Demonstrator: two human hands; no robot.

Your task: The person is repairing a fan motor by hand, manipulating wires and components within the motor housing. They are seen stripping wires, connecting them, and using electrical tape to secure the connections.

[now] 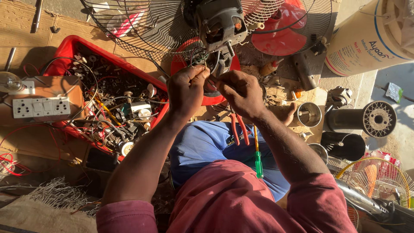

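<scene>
Wires (202, 58): a thin bunch of them hangs from the bottom of the motor (222, 21), right between the two hands.
Motor: grey and boxy, at the top middle, with the round wire fan guard (142, 32) behind it.
Left hand (186, 90): just under the motor, fingers pinched shut on the wires.
Right hand (241, 92): beside the left hand, touching it, fingers curled tight on the wires too. I cannot tell if it also holds a small tool.
Pliers (239, 127): red handles, lying on the lap below the motor, not held.
Screwdriver (258, 159): green handle, next to the pliers, lower down.
Red tray (64, 51): left of the motor, full of little parts and wires.
Socket board (41, 108): white, at the left of the tray.
Metal cups (309, 114): right of the motor, on the ground.
What could go wrong: a hard pull could snap a thin wire or tear it from the motor. The wrong two ends could get joined, since they lie so close. The pliers could slide off the lap if the legs move.
</scene>
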